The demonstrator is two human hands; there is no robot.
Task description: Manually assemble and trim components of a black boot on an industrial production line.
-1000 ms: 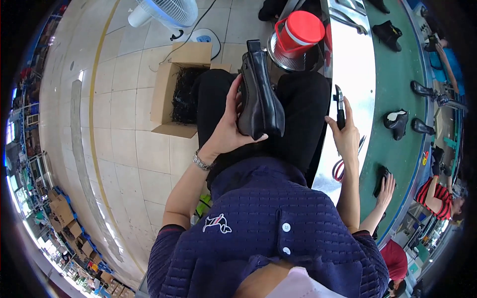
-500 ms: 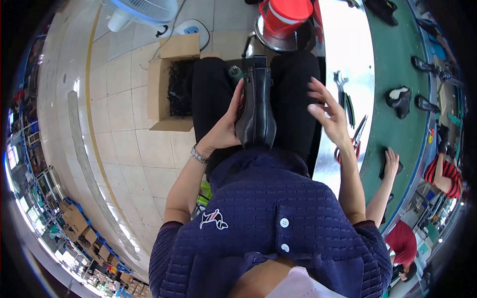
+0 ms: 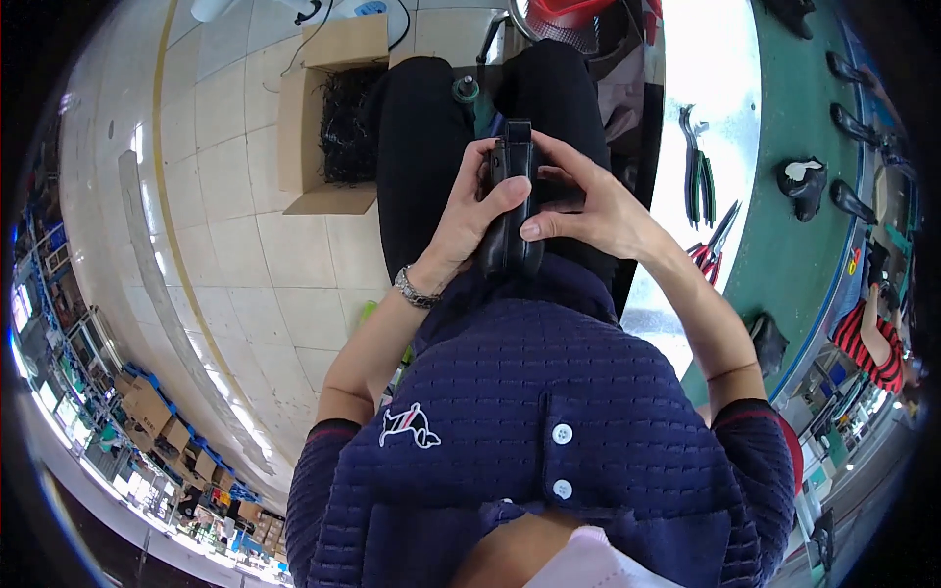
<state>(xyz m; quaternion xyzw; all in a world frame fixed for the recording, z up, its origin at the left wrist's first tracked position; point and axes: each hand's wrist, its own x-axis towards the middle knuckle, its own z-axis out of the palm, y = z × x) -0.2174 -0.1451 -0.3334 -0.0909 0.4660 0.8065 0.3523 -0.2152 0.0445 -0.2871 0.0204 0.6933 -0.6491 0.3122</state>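
Note:
A black leather shoe (image 3: 510, 250) rests upright in my lap, its rounded end close to my waist. My left hand (image 3: 469, 218) is closed on its left side, with the thumb laid across the leather. From the right, my right hand (image 3: 606, 214) grips the other side, fingers curled near the far end and thumb against the shoe. The fingertips behind the shoe are partly hidden. Just beyond it, between my knees, stands a green and metal post-like part (image 3: 466, 90).
On the metal-topped table (image 3: 711, 59) to my right lie green-handled pliers (image 3: 698, 176) and a red-handled cutting tool (image 3: 708, 253). Black shoes (image 3: 804, 186) stand along the green bench (image 3: 730, 343). A cardboard box (image 3: 294, 147) of black scraps sits at left; a mesh basket (image 3: 578, 34) is ahead.
My right hand has come in from the right and taken hold of the shoe. My left thumb has moved across it. A co-worker's hand has left the dark piece on the green bench.

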